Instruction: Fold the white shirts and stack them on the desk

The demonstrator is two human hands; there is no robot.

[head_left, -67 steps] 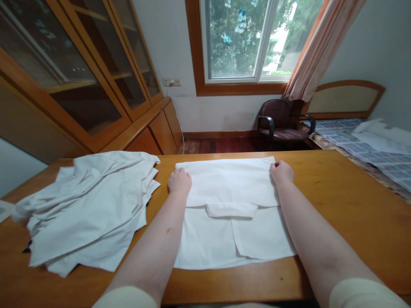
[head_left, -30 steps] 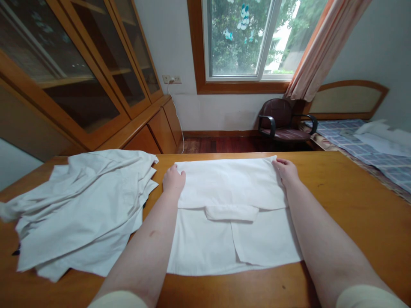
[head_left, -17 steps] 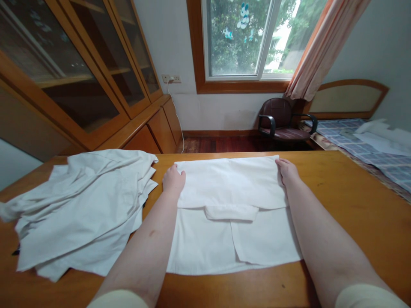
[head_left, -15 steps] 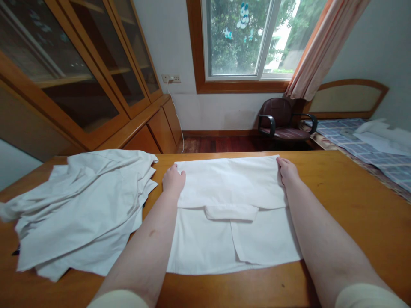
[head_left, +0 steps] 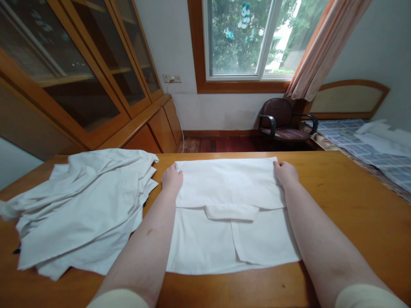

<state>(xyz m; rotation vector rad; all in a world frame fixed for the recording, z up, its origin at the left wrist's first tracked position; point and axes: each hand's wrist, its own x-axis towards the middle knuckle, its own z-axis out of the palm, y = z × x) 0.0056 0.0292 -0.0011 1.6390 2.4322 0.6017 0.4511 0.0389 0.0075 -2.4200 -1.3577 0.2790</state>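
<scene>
- The white garment (head_left: pixel 229 188) is lying flat on the worktop (head_left: pixel 346 214), directly between and nearer than the two hands.
- Its far section (head_left: pixel 224 177) is already lying folded toward the person, making a neat straight edge that is running from one hand to the other.
- A short strip (head_left: pixel 231 212), perhaps a collar, is sticking out from under that fold, midway between the forearms.
- The near section (head_left: pixel 199 244) is lying uncovered between the forearms, its overlapping edge showing on the right; judging by this, the garment is looking partly folded, with this portion remaining.
- The left hand (head_left: pixel 172 179) is curling round the far left corner, seemingly pinching it between thumb and fingers, though the contact is partly hiding.
- The right hand (head_left: pixel 285 174) is pinching the far right corner, its fingers bending inward.
- Left of the left hand, a pile (head_left: pixel 83 214) of white cloth is lying rumpled and apparently unfolded, well apart from the right hand.
- Beyond the hands, a chair (head_left: pixel 281 122) is standing under the window (head_left: pixel 237 42), while a bed (head_left: pixel 359 137) is sitting farther right and a cabinet (head_left: pixel 96 64) is rising on the left.
</scene>
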